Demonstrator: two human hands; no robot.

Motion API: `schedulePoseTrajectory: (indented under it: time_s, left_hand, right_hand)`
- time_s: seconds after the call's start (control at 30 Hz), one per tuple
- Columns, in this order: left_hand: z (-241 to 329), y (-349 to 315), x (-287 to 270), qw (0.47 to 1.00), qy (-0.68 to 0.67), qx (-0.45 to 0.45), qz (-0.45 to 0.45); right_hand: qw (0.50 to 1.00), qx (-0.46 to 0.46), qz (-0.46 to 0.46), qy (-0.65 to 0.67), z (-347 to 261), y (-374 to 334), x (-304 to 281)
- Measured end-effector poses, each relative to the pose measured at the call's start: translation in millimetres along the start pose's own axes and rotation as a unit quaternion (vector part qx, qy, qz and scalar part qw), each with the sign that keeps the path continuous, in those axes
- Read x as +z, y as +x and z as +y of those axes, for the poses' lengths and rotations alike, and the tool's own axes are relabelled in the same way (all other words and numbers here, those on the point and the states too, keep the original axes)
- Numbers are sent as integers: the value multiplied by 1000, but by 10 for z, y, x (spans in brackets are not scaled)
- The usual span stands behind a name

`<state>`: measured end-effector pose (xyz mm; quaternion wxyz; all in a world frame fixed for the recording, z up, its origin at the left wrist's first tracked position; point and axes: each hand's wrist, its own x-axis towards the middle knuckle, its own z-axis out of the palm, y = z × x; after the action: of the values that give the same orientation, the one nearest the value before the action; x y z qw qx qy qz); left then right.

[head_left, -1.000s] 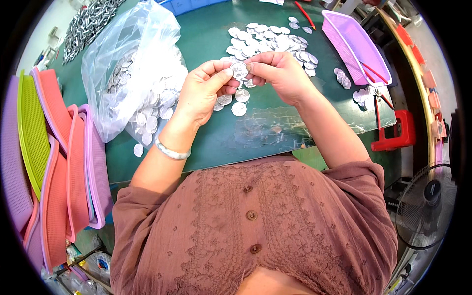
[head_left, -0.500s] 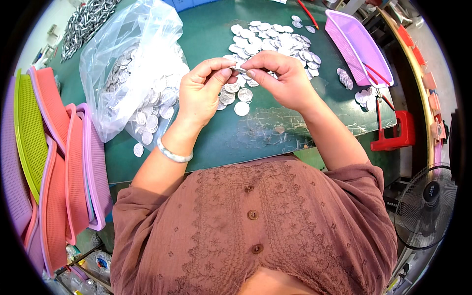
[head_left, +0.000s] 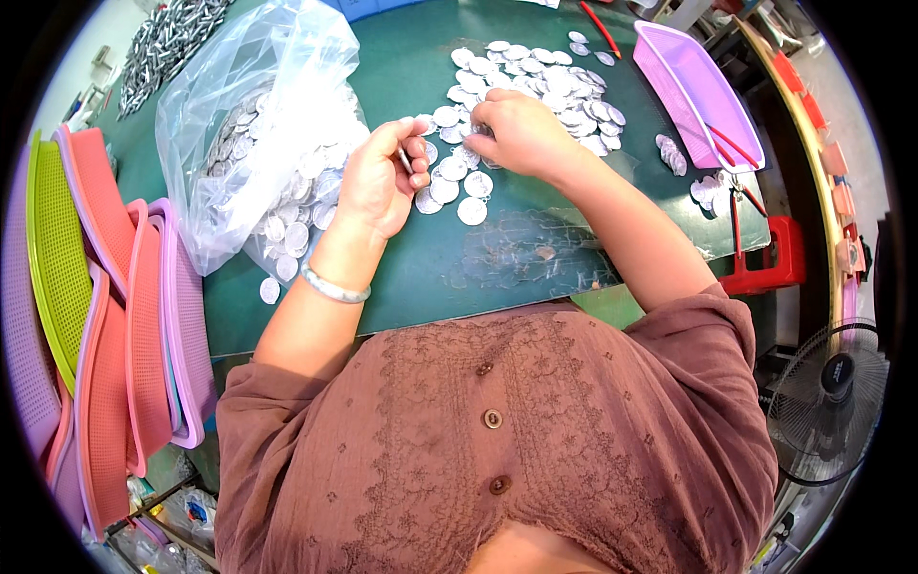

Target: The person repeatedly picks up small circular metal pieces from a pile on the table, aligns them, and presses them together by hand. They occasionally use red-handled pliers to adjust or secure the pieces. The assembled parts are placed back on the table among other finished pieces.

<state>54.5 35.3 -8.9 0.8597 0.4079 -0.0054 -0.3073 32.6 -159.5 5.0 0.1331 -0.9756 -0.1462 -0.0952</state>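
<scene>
1. The left hand (head_left: pixel 381 182) rests on the green table (head_left: pixel 421 277) with its wrist bent up and palm turned right, just left of the loose heap of silver discs (head_left: pixel 535 81). Its fingers are curled together, thumb and fingertips pinched on a small stack of discs (head_left: pixel 405 161) held on edge.
2. The stack is thin and dark from this angle; its long axis seems to run toward the far side of the table, though the view is too small to be sure.
3. The right hand (head_left: pixel 521 134) lies palm down on the near edge of the heap, forearm coming in from the lower right. Its fingers are bent and close together over the discs; whether they grip one cannot be told.
4. A silver bangle (head_left: pixel 335 287) circles the left wrist.
5. Left of the heap, one clear plastic bag (head_left: pixel 258 115) holds many more discs, too many to count. Two discs lie loose by its near corner.
6. About ten discs lie flat and singly between the two hands, at the heap's near side.
7. Right of the heap stands one purple tray (head_left: pixel 703 91); a red-handled tool (head_left: pixel 736 201) lies near it.
8. Far left of the heap, at least five mesh trays (head_left: pixel 105 316) lean in a stack: green, coral and purple.
9. One fan (head_left: pixel 827 402) stands at the right, below the table's edge.
</scene>
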Motion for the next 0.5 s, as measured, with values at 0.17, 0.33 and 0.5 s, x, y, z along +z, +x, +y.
schedulePoseTrajectory:
  time_s: [0.17,0.33,0.5]
  left_hand:
    - [-5,-51,98,996,82,-29,29]
    - [0,-93,173,988,122,-91,19]
    - [-48,-103,198,993,85,-76,-13]
  right_hand:
    - [997,20,16,70,34,-20,-9]
    - [965,43,77,247,-16,-128,-105]
    - [955,-109,126,246,-191,-257,-182]
